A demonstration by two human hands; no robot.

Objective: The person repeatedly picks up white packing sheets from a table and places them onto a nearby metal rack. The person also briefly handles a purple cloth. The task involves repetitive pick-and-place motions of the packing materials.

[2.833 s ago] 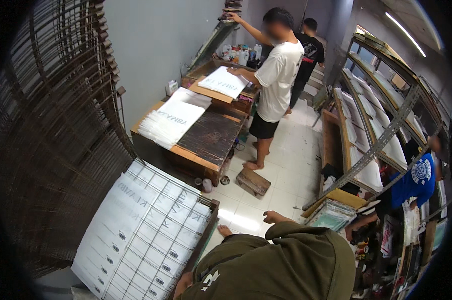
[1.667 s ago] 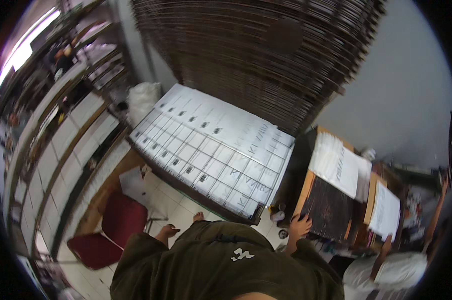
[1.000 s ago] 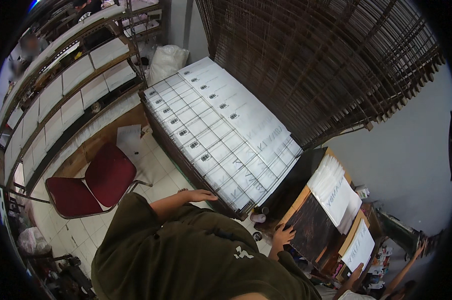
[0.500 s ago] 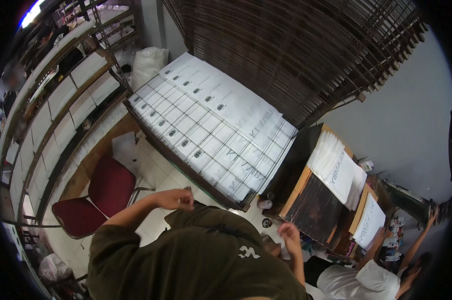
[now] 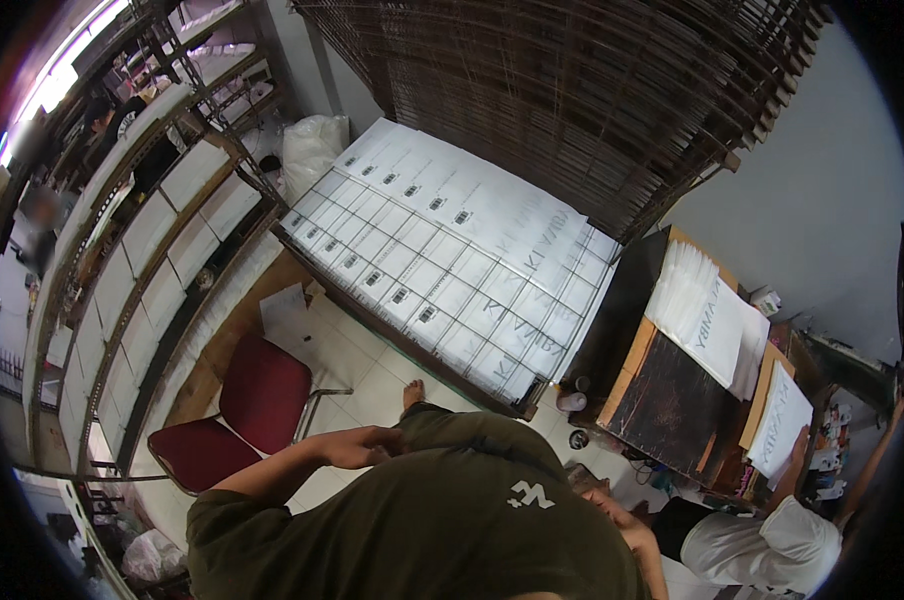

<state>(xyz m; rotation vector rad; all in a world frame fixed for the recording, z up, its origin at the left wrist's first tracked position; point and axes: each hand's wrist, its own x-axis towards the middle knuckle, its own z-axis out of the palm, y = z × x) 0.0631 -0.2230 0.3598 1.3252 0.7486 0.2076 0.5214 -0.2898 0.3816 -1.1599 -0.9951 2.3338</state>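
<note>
My left hand (image 5: 360, 447) is at the left side of my waist. Its fingers are bent and close together against the dark green shirt (image 5: 422, 500), and the fingertips are partly hidden there. On the other side my right hand (image 5: 617, 508) is drawn in to the shirt's edge, its fingers curled at the cloth. Beyond my waist lies a wire-grid rack (image 5: 412, 285) covered with white printed sheets. Some sheets lie over the wires, others under them. Neither hand touches the rack. One bare foot (image 5: 413, 393) shows on the floor below it.
A red chair (image 5: 267, 385) stands at my left, before a long shelf (image 5: 137, 330) of white sheets. A tall stack of dark racks (image 5: 572, 100) rises behind. At the right are a dark table (image 5: 662, 405) with piled sheets (image 5: 707, 325) and a person in white (image 5: 762, 545).
Both hands have come in against the shirt; before, they were held away from it. The view has shifted, so the rack and tables appear farther right. A bare foot has come into view.
</note>
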